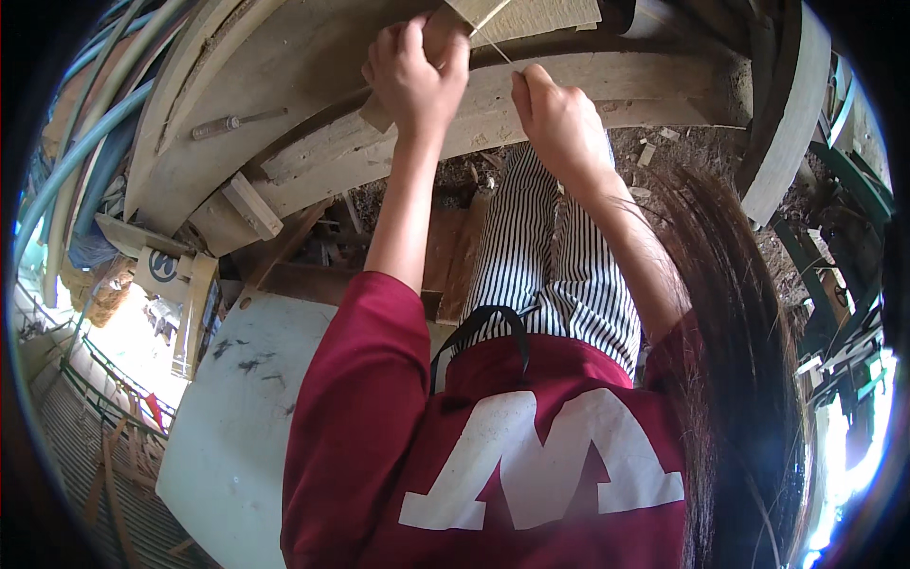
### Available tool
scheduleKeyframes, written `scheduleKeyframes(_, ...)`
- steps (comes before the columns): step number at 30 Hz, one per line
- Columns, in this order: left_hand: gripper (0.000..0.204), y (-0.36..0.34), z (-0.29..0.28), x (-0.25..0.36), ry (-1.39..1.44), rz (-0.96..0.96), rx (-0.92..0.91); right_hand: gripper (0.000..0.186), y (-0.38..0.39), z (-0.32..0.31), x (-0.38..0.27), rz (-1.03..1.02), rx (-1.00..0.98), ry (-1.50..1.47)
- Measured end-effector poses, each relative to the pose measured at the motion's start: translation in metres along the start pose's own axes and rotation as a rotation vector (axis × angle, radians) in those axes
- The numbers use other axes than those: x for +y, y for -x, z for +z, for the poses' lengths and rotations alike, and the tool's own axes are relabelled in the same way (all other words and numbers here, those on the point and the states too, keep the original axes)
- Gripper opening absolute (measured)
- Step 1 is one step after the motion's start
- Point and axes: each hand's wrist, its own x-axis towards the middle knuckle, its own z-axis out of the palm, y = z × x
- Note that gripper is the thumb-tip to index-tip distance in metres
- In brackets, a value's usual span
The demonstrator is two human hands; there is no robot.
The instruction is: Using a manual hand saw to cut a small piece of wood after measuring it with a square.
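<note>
My left hand [417, 81] is closed around a small wooden block [477, 11] at the top of the view. Part of the block is hidden by the fingers and cut off by the frame's edge. My right hand [561, 119] makes a fist on a thin-shafted tool [495, 44]. Its handle is hidden in the fist, and its narrow shaft points up and left toward the block, meeting or nearly meeting it. Both hands are over a wooden workbench [645, 81]. A screwdriver-like tool [227, 124] lies on the bench to the left.
Curved-looking wooden beams edge the bench, and a post [787, 123] stands at right. Bundled hoses [85, 152] run along the far left. A pale, stained board [237, 417] is beside my left arm. Wood chips [647, 152] litter the ground past my knees.
</note>
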Motion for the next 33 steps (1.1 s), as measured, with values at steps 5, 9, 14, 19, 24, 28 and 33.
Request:
scheduleKeyframes(5,0.027,0.001,-0.005,-0.016,0.234,-0.052,-0.092,0.023,0.013,-0.013,0.009,0.015,0.048,-0.008)
scheduleKeyframes(9,0.021,-0.001,-0.008,-0.014,0.248,-0.039,-0.144,0.023,0.015,-0.02,0.004,0.107,-0.032,0.032)
scheduleKeyframes(14,0.021,0.001,-0.004,-0.012,0.199,0.078,-0.055,0.024,0.016,-0.023,-0.005,0.143,-0.043,0.081)
scheduleKeyframes(19,0.023,0.005,-0.001,-0.014,0.156,0.053,-0.024,0.024,0.016,-0.027,-0.013,0.179,-0.087,0.097)
scheduleKeyframes(24,0.023,0.005,-0.002,-0.015,0.194,0.034,-0.037,0.025,0.016,-0.025,-0.01,0.132,-0.069,0.096)
scheduleKeyframes(28,0.017,0.003,-0.002,-0.012,0.223,-0.026,-0.057,0.025,0.014,-0.018,-0.002,0.108,-0.054,0.104)
scheduleKeyframes(33,0.021,-0.005,0.008,-0.002,0.021,-0.366,0.018,0.023,0.012,-0.013,0.0,0.066,-0.048,0.088)
